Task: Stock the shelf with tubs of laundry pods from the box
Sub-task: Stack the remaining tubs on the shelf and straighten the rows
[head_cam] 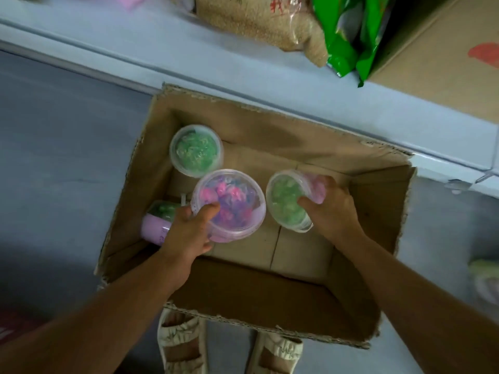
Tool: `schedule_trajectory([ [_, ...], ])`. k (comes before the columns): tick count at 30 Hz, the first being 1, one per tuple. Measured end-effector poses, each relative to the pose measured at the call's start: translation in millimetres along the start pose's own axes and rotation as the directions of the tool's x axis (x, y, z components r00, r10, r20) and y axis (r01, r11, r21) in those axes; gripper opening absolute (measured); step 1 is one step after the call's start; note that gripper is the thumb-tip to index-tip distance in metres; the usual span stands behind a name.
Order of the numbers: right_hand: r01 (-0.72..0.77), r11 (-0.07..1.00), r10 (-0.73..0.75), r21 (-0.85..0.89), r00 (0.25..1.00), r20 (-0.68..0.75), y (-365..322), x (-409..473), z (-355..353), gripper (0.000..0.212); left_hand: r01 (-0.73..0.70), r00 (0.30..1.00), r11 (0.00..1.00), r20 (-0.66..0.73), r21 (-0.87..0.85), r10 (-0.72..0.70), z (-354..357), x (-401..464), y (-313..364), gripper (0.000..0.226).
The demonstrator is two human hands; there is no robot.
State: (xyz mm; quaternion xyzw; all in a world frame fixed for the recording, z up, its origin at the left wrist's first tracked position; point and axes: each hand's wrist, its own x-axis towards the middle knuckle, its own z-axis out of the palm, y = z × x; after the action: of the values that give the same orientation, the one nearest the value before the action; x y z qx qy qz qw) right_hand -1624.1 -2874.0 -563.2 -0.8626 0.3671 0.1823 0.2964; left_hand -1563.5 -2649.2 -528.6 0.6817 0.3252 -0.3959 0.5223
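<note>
The shelf [189,58] runs along the far side of the box [270,300]. It is pale blue, and a bag of grain [259,22], a green packet [351,41] and a flat cardboard carton [445,63] sit on it beyond the box.

The box is big, brown and open at the top, with torn edges. It sits on the floor, and the person's sandals [229,344] show just at its near side.

Four tubs are in the box. A pink tub [237,195] is near the middle. A green tub [283,201] is just to its right and looks tipped. Another green tub [195,149] stands upright in the far left corner of the box. A purple tub [156,225] lies on its side by the left wall.

The left hand [189,233] curls around the near left edge of the pink tub, thumb on the lid. The right hand [329,209] wraps around the side of the tipped green tub, thumb on its lid.

What could go wrong? Each tub is held by one hand only, and the tubs look smooth. One might slip and fall back into the box. A lid might pop off if it hits the box wall, and pods would spill.
</note>
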Motion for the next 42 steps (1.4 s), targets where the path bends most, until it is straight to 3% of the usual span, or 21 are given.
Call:
schedule_trajectory([
  [4,-0.138,0.935,0.141,0.327,0.99,0.016,-22.4,-48.4,-62.0,0.047,-0.028,0.999,0.999,0.031,-0.019,0.029,-9.1,-58.7,36.5,0.04],
  [9,-0.203,0.813,0.225,0.546,0.974,0.027,-70.8,-107.0,-156.4,0.045,-0.111,0.992,0.993,0.051,-0.038,0.113,-26.9,-149.6,98.4,0.034],
  [12,-0.184,0.721,0.236,0.669,0.972,0.013,-106.5,-145.8,-223.6,0.018,-0.166,0.983,0.984,0.068,-0.069,0.17,-39.3,-217.8,148.3,0.03],
  [15,-0.194,0.642,0.246,0.742,0.968,0.041,-135.1,-178.5,-272.6,0.035,-0.212,0.972,0.971,0.083,-0.11,0.222,-48.7,-267.9,186.2,0.021],
  [17,-0.157,0.576,0.227,0.802,0.973,0.028,-157.4,-209.1,-313.0,0.036,-0.227,0.968,0.964,0.075,-0.141,0.24,-60.6,-310.1,216.5,0.007],
  [21,-0.057,0.511,0.178,0.858,0.983,-0.04,-204.2,-276.0,-390.9,0.023,-0.293,0.941,0.941,0.122,-0.169,0.314,-87.2,-395.7,268.0,0.035],
  [25,0.025,0.425,0.112,0.905,0.991,-0.079,-245.8,-341.4,-454.7,0.013,-0.368,0.905,0.912,0.155,-0.184,0.396,-115.2,-474.3,311.3,0.022],
  [27,0.077,0.392,0.09,0.917,0.989,-0.121,-264.8,-368.0,-482.0,0.012,-0.4,0.872,0.895,0.219,-0.196,0.438,-126.0,-512.6,332.4,0.035],
  [31,0.183,0.322,0.057,0.929,0.976,-0.212,-298.9,-415.0,-537.1,0.008,-0.497,0.793,0.844,0.289,-0.201,0.536,-143.2,-582.5,368.8,0.035],
  [36,0.232,0.167,0.016,0.958,0.971,-0.238,-324.2,-457.7,-600.3,0.029,-0.587,0.694,0.79,0.393,-0.177,0.603,-153.6,-645.3,408.1,0.063],
  [40,0.228,0.078,0.022,0.971,0.973,-0.23,-337.2,-494.1,-651.2,0.034,-0.619,0.625,0.757,0.454,-0.208,0.635,-153.2,-693.1,436.3,0.051],
  [42,0.276,0.075,0.008,0.958,0.961,-0.277,-340.5,-509.4,-674.4,0.037,-0.638,0.611,0.745,0.46,-0.194,0.644,-152.5,-711.4,447.8,0.072],
])
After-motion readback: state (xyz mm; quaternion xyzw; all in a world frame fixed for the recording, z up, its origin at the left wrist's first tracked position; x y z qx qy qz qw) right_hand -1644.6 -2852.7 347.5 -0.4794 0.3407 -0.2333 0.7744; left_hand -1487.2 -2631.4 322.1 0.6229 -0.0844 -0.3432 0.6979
